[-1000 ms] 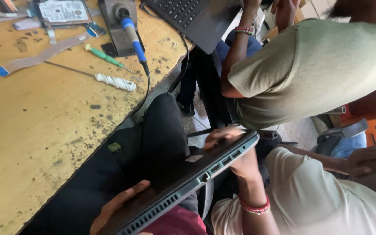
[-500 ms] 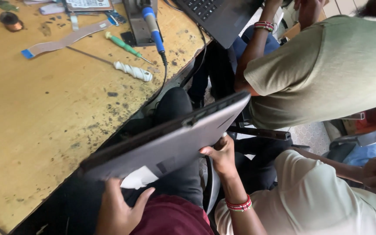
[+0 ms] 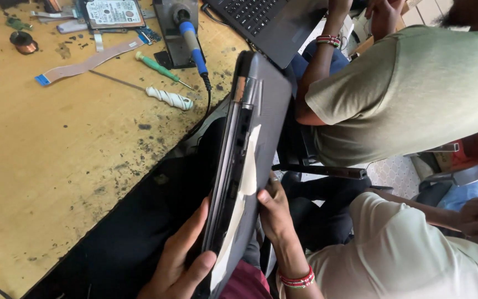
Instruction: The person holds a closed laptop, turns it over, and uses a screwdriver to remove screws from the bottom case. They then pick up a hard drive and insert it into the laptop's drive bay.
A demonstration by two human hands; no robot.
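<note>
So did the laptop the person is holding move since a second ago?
Yes. The grey laptop has been tipped up from lying nearly flat to standing on edge beside the wooden table, held between the left hand and right hand.

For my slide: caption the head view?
Both hands, left and right, hold a grey laptop on edge beside a workbench.

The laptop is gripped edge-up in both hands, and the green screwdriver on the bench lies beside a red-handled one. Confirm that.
Wrong on one point: the head view shows the handle beside the green screwdriver is white, not red. The laptop is edge-up between the left hand and right hand.
</note>
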